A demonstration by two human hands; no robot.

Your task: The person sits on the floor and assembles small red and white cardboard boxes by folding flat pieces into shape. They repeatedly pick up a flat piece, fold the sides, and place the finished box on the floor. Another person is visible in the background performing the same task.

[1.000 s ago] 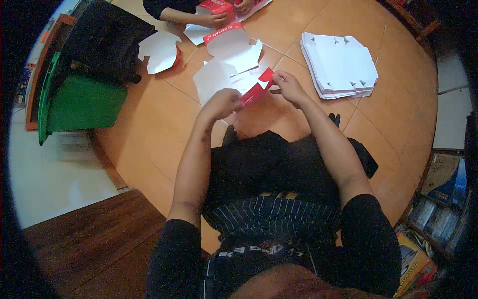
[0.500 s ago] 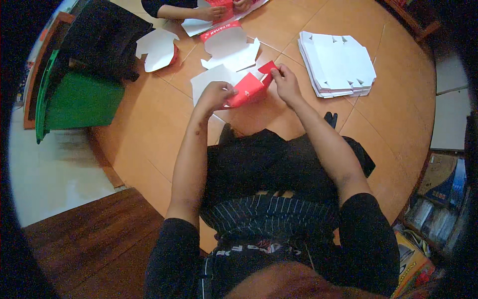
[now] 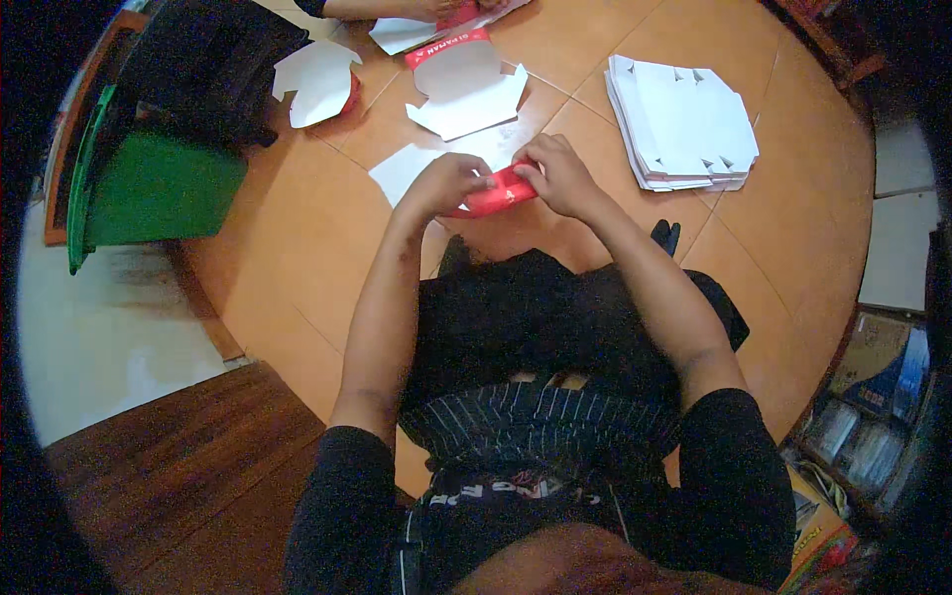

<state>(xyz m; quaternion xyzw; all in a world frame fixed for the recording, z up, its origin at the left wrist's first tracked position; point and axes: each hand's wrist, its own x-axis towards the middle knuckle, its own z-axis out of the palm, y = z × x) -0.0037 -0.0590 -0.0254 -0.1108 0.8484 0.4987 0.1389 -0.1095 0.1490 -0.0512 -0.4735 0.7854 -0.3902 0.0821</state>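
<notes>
A red and white folding carton [image 3: 504, 194] is held in front of me, above the tiled floor, its red side facing me. My left hand [image 3: 451, 186] grips its left end with fingers and thumb bent in at the edge. At its right end my right hand [image 3: 557, 177] pinches the red card, thumb on the near side. A white card panel [image 3: 399, 177] shows past my left hand; whether it joins the held carton is hidden. Just beyond lies an opened white carton [image 3: 471, 104] with a red end flap.
A stack of flat white carton blanks [image 3: 684, 124] lies at the right. Another part-folded carton [image 3: 319, 84] sits at the far left, near a green bin [image 3: 164, 193]. Another person's hands [image 3: 426, 10] work on red card at the far edge.
My hands have come closer together, and the red flap that stuck up by my right hand is now folded in. The view has shifted slightly.
</notes>
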